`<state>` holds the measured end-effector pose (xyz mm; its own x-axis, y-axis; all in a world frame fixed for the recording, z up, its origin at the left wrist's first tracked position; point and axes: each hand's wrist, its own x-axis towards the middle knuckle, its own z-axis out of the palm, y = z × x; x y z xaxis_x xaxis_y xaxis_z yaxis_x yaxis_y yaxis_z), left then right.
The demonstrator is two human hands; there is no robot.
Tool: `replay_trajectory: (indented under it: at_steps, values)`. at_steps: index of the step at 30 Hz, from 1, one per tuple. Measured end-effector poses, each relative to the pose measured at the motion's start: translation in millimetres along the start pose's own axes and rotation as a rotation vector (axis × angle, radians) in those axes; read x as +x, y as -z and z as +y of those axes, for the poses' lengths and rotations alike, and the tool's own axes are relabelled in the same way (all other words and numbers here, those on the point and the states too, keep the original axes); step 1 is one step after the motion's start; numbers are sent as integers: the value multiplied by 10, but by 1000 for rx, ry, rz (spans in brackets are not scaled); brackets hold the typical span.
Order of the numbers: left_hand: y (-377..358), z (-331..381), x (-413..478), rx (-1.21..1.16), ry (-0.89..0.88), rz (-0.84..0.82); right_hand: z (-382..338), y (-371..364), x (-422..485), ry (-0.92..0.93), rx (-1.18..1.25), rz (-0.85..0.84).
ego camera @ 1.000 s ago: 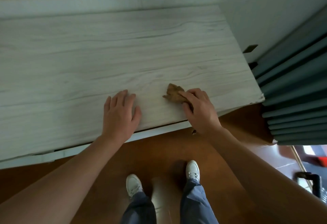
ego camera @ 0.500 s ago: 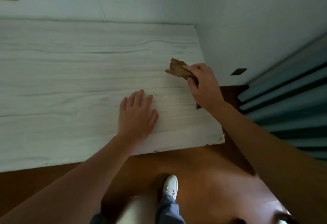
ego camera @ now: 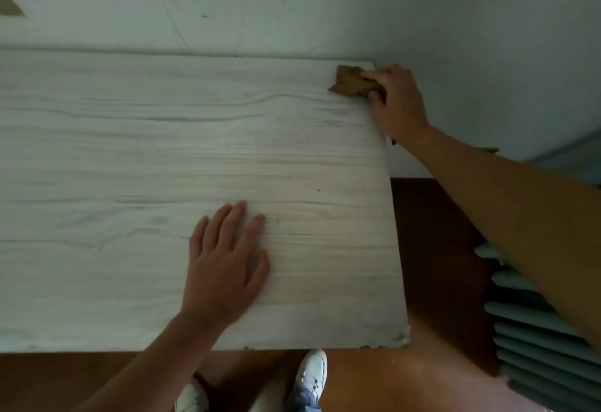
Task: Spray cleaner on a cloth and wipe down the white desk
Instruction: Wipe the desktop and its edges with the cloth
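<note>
Head view (only cam).

R hand: your right hand (ego camera: pixel 395 102) sits at the far-right corner of the desk (ego camera: pixel 130 151), fingers curled over a bunched brown cloth (ego camera: pixel 353 81), thumb tucked under its near edge. The grip holds the cloth & presses it to the top. Most of the wad pokes out left of the knuckles. The cloth is just beside the back edge where desk meets wall (ego camera: pixel 292 5). Judgement: you're mid-wipe, working the corner, and the arm is near full reach, which explains the lean.

L hand: your left hand (ego camera: pixel 224 268) lies flat, palm down, fingers straight & a bit spread. It holds nothing and sits on the near-right part of the top, well apart from the cloth. Judgement: it's a brace, taking body wt while the other arm stretches.

Spray bottle: not in view. Can't tell if the cloth is damp.

Surface: white top w/ grey wood-grain print and a few small dark specks mid-right. No wet streaks I can make out. The near-right corner (ego camera: pixel 401 337) is chipped along the edge, so it may snag the cloth if a pass ends there.

Room: pale wall w/ faint scuff lines, and a tan patch (ego camera: pixel 9 5) at top left. The floor (ego camera: pixel 432 249) is red-brown. A white shoe (ego camera: pixel 312 371) shows below the front edge, w/ a second one partly hidden. At lower right is a grey-blue ribbed thing (ego camera: pixel 527 340), radiator or curtain, can't tell which.
</note>
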<state>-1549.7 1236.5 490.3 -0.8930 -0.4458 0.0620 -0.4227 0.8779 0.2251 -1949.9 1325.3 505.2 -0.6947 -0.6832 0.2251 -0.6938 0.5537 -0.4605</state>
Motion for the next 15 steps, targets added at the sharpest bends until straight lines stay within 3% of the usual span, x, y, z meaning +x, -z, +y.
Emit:
replay_trajectory:
  at_steps: [15]
  values:
    - [-101, -21, -15, 24, -31, 89, 220, -11, 384, -21, 198, -20]
